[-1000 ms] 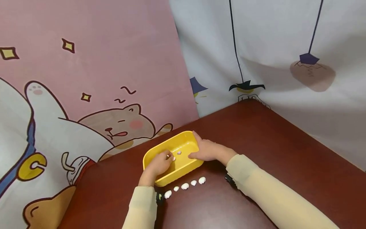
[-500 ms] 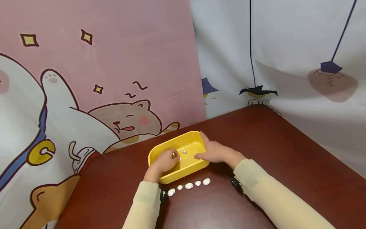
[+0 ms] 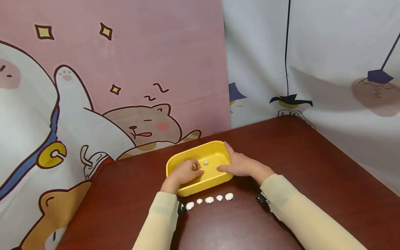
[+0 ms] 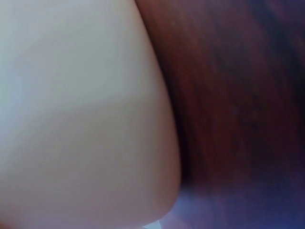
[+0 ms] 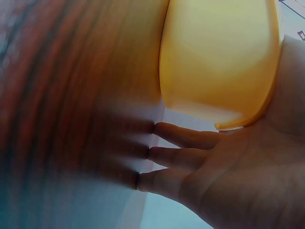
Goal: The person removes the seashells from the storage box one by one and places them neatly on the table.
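In the head view a yellow plastic bin (image 3: 200, 186) stands on the table. My left hand (image 3: 185, 172) reaches down inside it with curled fingers, pinching a small white seashell (image 3: 201, 170) that is mostly hidden by the fingertips. Another small shell (image 3: 206, 163) lies on the bin's floor just beyond. My right hand (image 3: 241, 164) holds the bin's right end, thumb inside over the rim and the other fingers outside. The right wrist view shows those outer fingers (image 5: 183, 158) reaching down beside the yellow wall to the tabletop. The left wrist view has only blurred skin and table.
A row of several white seashells (image 3: 209, 200) lies on the dark red-brown table (image 3: 275, 149) in front of the bin. The left wrist is close to the row's left end. Printed cloth (image 3: 168, 62) hangs behind the table's back and right edges.
The head view has swung, so everything sits further right in it. My left fingertips have closed in over the near shell. The right hand keeps its hold on the bin.
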{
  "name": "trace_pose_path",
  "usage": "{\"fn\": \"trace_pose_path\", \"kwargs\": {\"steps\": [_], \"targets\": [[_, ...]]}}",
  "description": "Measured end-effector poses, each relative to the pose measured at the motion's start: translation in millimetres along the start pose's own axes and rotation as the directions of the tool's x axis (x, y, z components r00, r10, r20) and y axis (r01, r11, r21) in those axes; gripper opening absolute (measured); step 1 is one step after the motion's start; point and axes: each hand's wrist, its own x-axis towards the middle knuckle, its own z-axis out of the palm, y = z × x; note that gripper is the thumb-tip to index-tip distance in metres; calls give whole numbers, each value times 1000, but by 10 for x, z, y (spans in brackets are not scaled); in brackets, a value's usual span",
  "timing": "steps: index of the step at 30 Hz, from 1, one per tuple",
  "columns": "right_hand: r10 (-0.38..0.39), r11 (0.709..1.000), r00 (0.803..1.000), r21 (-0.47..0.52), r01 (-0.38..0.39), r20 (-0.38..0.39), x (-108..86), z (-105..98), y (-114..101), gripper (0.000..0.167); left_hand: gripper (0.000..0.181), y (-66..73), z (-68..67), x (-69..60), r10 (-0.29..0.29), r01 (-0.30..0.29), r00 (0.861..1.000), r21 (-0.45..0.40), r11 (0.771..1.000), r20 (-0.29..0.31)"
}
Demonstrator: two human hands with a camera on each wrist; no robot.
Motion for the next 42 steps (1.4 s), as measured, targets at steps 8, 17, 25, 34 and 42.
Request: {"fn": "trace_pose_path", "kwargs": {"steps": [8,17,25,34,42], "targets": [[3,1000,1000,4,-3,9,2,-27,-10,118,15,27,-34,16,11,-12,1000,-105,994,-14],[-6,1000,1000,-5,6,7,5,-44,-23,121,6,114,-157,-25,0,24,998,-425,905,57],[-18,1000,1000,-13,19,18,8,-41,-16,121,16,262,-284,6,39,22,995,-555,832,97],[-22,1000,1000,-19,23,22,2,-40,-29,120,24,463,-366,-4,43,18,995,-587,809,89],[-31,999,999,-23,32,24,7,-54,-27,122,24,660,-361,-92,138,-54,985,-564,824,106]]}}
